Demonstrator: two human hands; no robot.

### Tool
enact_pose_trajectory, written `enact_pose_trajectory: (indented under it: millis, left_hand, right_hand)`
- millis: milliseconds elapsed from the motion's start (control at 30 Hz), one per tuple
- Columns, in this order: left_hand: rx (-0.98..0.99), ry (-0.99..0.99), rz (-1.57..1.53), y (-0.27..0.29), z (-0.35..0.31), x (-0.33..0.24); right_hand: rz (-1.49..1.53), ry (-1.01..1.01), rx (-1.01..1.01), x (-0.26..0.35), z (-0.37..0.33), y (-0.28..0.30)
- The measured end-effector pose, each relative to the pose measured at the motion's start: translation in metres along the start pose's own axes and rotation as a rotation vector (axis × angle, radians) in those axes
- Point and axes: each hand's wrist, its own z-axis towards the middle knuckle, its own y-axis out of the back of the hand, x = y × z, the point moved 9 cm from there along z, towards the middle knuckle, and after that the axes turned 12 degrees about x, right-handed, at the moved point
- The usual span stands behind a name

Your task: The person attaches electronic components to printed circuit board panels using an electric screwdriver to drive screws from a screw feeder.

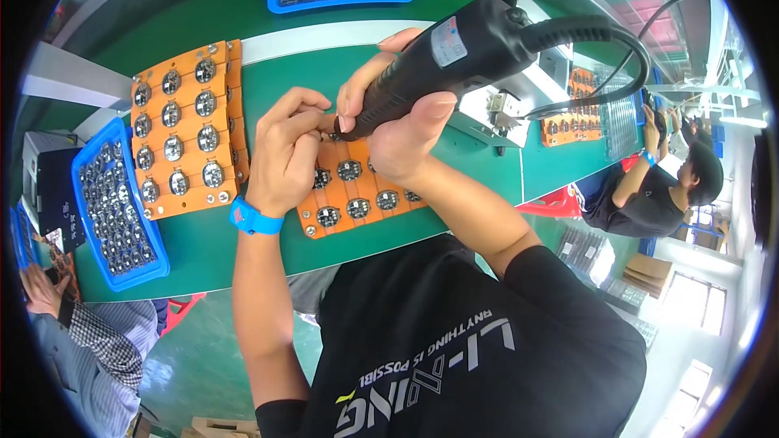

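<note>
My right hand (402, 134) is wrapped round a black electric screwdriver (442, 65), held slanting with its tip down to the left and its cable at the upper right. Beside that tip, the fingers of my left hand (284, 150) are curled together in a pinch; what they hold, if anything, is hidden. A blue band (256, 217) circles my left wrist. Below both hands lies an orange fixture plate (312, 229) carrying rows of small round black-and-silver parts (358, 208). The hands and tool cover its far portion, so the screwdriver's contact point cannot be seen.
On the green table (211, 255), stacked orange plates (191, 128) with round parts stand left, beside a blue tray (160, 253) of such parts. Another blue tray (341, 5) is at the far side. A white box (487, 131) stands right. Co-workers (657, 199) sit at both sides.
</note>
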Motion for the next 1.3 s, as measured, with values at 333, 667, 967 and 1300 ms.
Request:
enact_pose_trajectory:
  millis: [333,667,967,1300]
  left_hand:
    - [0.001,0.006,0.067,0.003,0.001,-0.006]
    - [-0.136,0.236,-0.1,-0.005,-0.024,0.004]
    - [-0.313,0.152,0.058,-0.003,-0.064,0.002]
    - [-0.263,0.168,0.222,-0.006,-0.062,0.003]
  right_hand:
    - [0.13,0.069,0.155,-0.006,0.007,-0.021]
    - [0.215,0.07,0.126,-0.016,0.004,-0.016]
    - [-0.143,0.234,-0.035,0.111,-0.017,0.079]
    - [-0.196,0.251,-0.395,0.124,-0.049,0.16]
